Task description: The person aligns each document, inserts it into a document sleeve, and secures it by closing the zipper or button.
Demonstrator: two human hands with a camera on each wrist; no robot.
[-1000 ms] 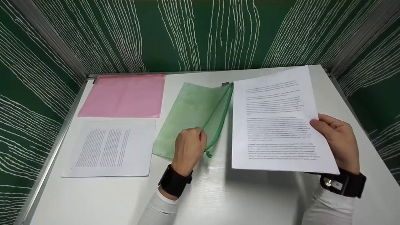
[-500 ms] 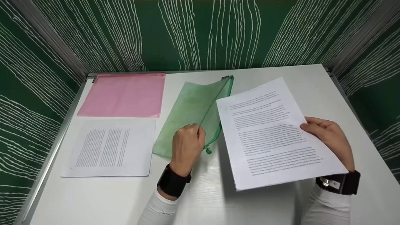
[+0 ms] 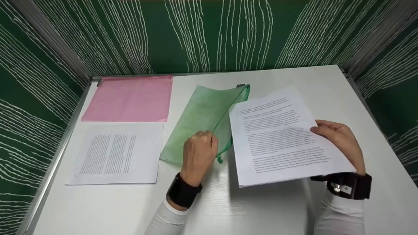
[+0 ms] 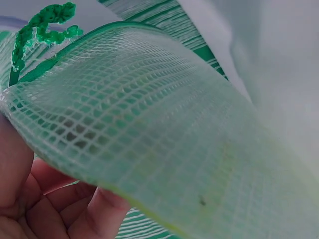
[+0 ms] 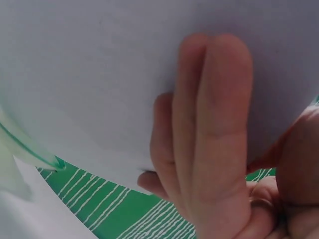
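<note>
In the head view my left hand [image 3: 199,156] grips the near edge of a green mesh zip pouch [image 3: 192,120], whose green-trimmed mouth gapes toward the right. The left wrist view shows the pouch's clear mesh grid [image 4: 129,104] bulging over the curled fingers [image 4: 107,211], with a knotted green cord [image 4: 42,25] at its corner. My right hand [image 3: 343,140] holds a stack of printed sheets [image 3: 277,140] by its right side, thumb on top. Beneath the paper [image 5: 89,74], straight fingers [image 5: 222,109] support it. The stack's left corner overlaps the pouch's mouth in the head view.
A pink pouch [image 3: 129,101] lies flat at the table's back left. In front of it rests another printed stack [image 3: 114,153], turned sideways. The white table [image 3: 261,215] is bordered by green walls [image 3: 212,39] with white streaks.
The right hand has brought the paper stack left and nearer, tilting it so its corner overlaps the green pouch's mouth. The left hand keeps its grip on the pouch, nearly still.
</note>
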